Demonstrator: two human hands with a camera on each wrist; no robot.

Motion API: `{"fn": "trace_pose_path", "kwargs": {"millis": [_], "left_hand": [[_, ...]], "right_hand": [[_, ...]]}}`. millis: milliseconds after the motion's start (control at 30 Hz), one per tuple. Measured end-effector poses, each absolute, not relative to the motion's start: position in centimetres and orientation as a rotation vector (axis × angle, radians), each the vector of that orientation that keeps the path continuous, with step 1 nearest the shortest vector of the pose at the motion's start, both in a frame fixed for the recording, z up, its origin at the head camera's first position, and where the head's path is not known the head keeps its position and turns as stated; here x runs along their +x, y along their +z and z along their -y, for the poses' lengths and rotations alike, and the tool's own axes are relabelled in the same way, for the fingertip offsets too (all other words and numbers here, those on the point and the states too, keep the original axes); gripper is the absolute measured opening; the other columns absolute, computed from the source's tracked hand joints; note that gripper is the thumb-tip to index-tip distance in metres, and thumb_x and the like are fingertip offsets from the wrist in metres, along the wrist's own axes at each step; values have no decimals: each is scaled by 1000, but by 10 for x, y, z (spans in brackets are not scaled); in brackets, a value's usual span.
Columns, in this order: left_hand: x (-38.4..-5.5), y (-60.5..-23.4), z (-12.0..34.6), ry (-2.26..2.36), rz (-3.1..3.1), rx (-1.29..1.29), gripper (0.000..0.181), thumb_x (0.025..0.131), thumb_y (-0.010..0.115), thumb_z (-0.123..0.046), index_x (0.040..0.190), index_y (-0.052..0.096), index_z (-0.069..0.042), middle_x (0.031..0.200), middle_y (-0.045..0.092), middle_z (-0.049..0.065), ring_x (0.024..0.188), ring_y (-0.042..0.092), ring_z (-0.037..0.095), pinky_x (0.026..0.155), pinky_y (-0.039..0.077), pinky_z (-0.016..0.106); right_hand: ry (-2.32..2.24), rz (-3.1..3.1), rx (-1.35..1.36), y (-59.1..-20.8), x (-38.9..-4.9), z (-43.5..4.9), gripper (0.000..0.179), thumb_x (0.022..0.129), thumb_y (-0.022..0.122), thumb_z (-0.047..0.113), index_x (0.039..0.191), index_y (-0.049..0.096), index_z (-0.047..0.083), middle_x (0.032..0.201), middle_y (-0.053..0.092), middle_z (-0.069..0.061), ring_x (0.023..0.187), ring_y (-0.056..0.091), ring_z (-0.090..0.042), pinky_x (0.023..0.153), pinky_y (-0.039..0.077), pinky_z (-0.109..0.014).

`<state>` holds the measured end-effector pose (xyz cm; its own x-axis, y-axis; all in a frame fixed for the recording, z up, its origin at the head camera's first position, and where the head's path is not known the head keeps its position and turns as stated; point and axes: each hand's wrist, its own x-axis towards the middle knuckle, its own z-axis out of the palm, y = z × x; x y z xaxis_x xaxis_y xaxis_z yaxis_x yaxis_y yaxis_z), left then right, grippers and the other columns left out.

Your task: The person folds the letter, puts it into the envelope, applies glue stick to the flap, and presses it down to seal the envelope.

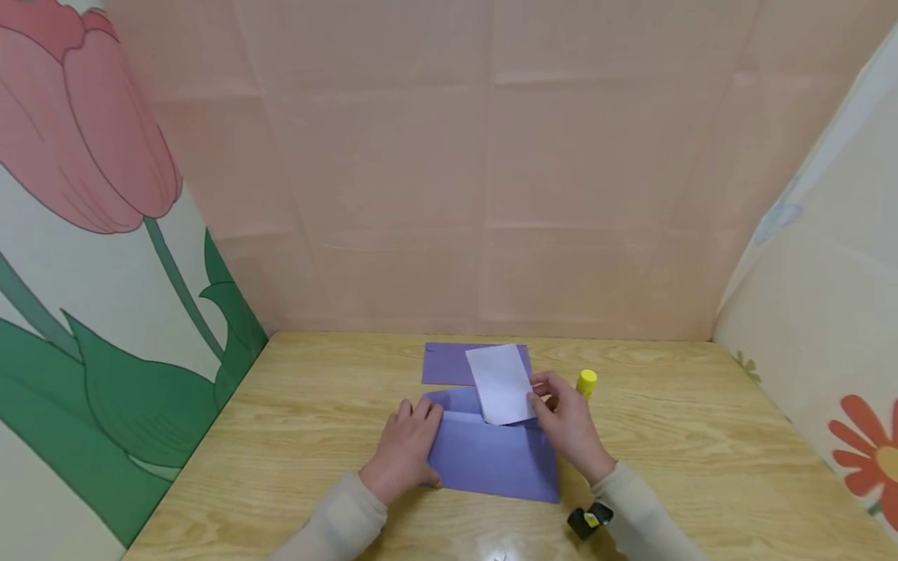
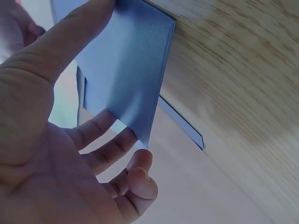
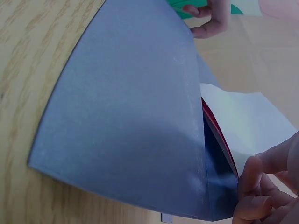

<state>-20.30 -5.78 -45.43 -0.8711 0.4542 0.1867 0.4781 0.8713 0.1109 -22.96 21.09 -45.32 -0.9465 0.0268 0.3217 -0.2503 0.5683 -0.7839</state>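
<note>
A purple envelope (image 1: 491, 460) with its flap raised lies before me. My left hand (image 1: 407, 444) grips its left end, thumb near the lower edge and fingers at the top; the left wrist view shows the envelope (image 2: 135, 60) between thumb and fingers. At the envelope's mouth, my right hand (image 1: 568, 421) pinches the right edge of a white paper card (image 1: 501, 386). The card's lower end meets the opening; how far it goes in is hidden. The right wrist view shows the mouth gaping beside the right hand (image 3: 268, 186), with a thin red edge (image 3: 212, 119) inside.
A second purple envelope (image 1: 445, 364) lies flat behind the first, partly covered by the card. A yellow-capped stick (image 1: 586, 382) stands just beyond the right hand. A wooden table (image 1: 316, 405) meets a pink back wall; printed flower sheets flank both sides.
</note>
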Motion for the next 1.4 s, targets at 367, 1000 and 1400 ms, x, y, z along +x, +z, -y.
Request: {"fn": "trace_pose_path", "kwargs": {"millis": [367,1000,1400], "left_hand": [[-201,-454,56,-194,2881,-715,98,43,101,-42,123,54,-8,112,52,5,91,41,22,70,42,35],[-197,-451,55,-175,2895,-699,93,45,101,-42,118,54,-9,106,49,3,90,40,22,69,41,34],[-198,-455,57,-203,2864,-708,93,43,101,-40,117,55,-8,105,50,3,88,40,21,67,39,33]], "right_hand": [[1258,2533,270,-453,-228,-210,24,93,64,-1,115,66,8,96,70,-12,59,54,-13,53,47,-24],[943,2481,595,-463,-229,-210,29,91,64,-8,112,75,7,80,62,2,60,41,-4,55,41,-22],[804,2519,674,-465,-224,-200,30,86,66,-10,109,76,7,77,59,4,65,45,-3,57,42,-21]]}}
